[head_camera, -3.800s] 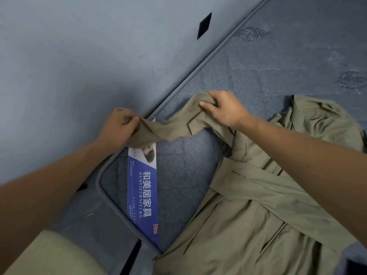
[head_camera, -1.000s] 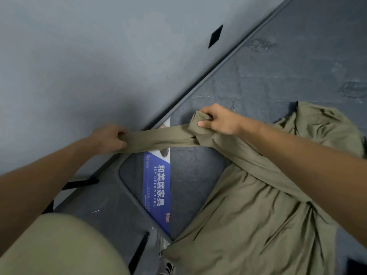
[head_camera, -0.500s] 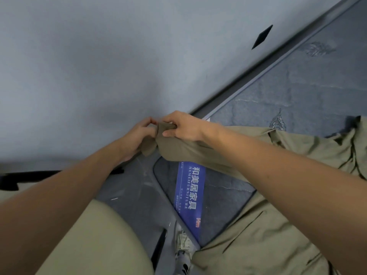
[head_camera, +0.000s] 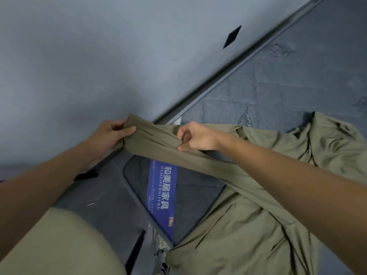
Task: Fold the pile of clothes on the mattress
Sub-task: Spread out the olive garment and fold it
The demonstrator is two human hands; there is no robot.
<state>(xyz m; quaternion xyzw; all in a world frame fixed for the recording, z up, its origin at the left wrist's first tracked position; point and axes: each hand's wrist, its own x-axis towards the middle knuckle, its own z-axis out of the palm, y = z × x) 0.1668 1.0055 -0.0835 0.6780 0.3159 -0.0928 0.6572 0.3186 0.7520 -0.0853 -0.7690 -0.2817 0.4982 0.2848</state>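
Observation:
An olive-green garment [head_camera: 248,231] lies spread over the grey mattress [head_camera: 297,82], reaching from the lower middle to the right edge. One long sleeve of it is stretched up and to the left, off the mattress corner. My left hand [head_camera: 108,136] grips the sleeve's end near the wall. My right hand [head_camera: 195,138] pinches the same sleeve a short way along, thumb under and fingers curled over the cloth. Both forearms cross the lower half of the view.
A pale grey wall [head_camera: 89,56] fills the upper left and meets the mattress edge along a dark strip. A blue label [head_camera: 161,197] with white lettering sits on the mattress corner. My knee in olive trousers [head_camera: 53,247] fills the lower left.
My hands were touching at the sleeve's end half a second ago; my right hand has since slid rightward along the sleeve, leaving a stretch of cloth taut between them. The view has shifted slightly.

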